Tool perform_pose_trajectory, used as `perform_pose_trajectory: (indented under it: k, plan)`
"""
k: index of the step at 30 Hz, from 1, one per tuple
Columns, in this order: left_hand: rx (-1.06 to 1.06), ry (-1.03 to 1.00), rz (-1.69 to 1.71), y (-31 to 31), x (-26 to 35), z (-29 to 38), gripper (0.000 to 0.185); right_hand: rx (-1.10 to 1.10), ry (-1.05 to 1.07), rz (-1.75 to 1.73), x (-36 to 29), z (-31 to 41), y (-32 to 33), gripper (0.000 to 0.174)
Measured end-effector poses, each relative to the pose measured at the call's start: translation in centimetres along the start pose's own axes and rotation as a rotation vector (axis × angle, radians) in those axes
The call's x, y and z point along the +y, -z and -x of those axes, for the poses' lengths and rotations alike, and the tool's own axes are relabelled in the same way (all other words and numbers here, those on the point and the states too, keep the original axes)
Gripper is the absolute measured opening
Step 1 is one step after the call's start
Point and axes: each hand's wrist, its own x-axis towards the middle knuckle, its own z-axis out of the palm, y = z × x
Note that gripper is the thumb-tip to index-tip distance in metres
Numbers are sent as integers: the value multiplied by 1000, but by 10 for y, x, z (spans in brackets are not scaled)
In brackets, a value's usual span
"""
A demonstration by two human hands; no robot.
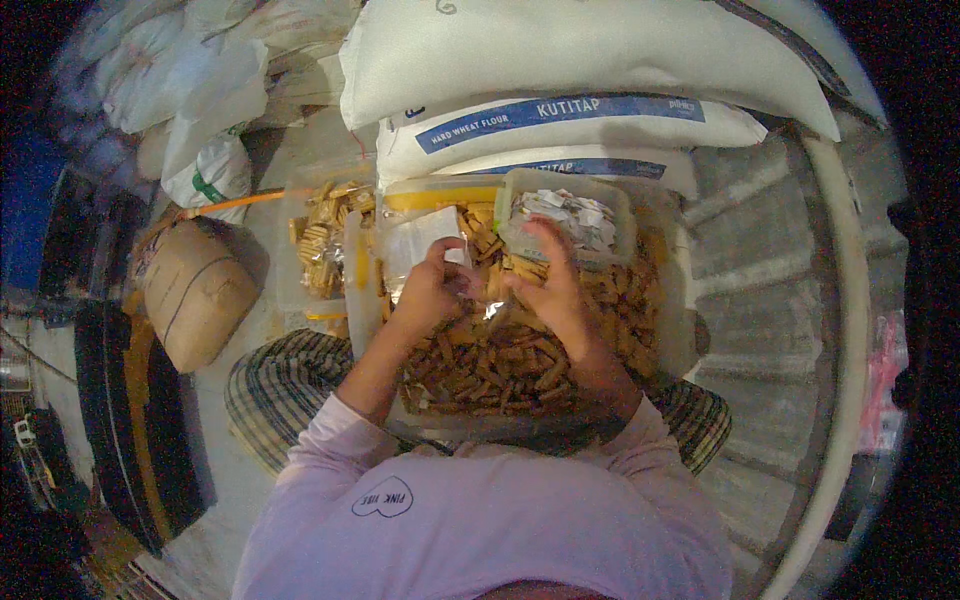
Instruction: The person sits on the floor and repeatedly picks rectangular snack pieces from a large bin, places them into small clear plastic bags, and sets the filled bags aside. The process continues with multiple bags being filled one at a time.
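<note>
My left hand (pixel 431 294), fingers curled, holds what looks like a small clear plastic packet (pixel 493 309), which glints between my hands. My right hand (pixel 556 296) is to the right of it, thumb and fingers spread apart. Below both hands is a big translucent plastic bin (pixel 363 315) full of brown stick-shaped biscuits (pixel 495 371). A stack of clear or white plastic bags (pixel 420 238) lies beyond my left hand. Beyond my right fingers stands a smaller tub (pixel 626 217) of white paper sachets or slips (pixel 566 214), partly covered by those fingers.
On the left, another translucent container (pixel 289 274) holds packed biscuits (pixel 322 244). Stacked flour sacks (pixel 570 124) rise behind the bin. A brown sack (pixel 199 296) and a white plastic bag (pixel 217 172) sit at left. Slatted grey panels (pixel 757 300) stand on the right.
</note>
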Motion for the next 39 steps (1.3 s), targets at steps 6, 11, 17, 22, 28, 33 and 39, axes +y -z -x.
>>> perform_pose_trajectory:
  k: [6,11,17,22,28,33,39]
  plan:
    - [12,-7,-50,-16,1,5,29,-485,-204,-248,-20,2,2,25]
    - [-153,54,501,-9,-6,3,13,-291,-261,-251,-8,4,-1,15]
    - [-199,272,773,-9,-2,12,16,-184,-761,-1216,7,12,-17,22]
    - [-88,419,1066,-5,1,9,23,-430,-676,-1995,9,8,-17,29]
    - [-262,53,769,-5,3,19,24,-895,-436,-1564,-10,1,-19,51]
    - [-90,241,614,14,15,41,39,-571,-3,-1007,-37,-11,-47,62]
    - [-32,243,755,23,13,44,52,-446,416,233,-59,-10,-71,74]
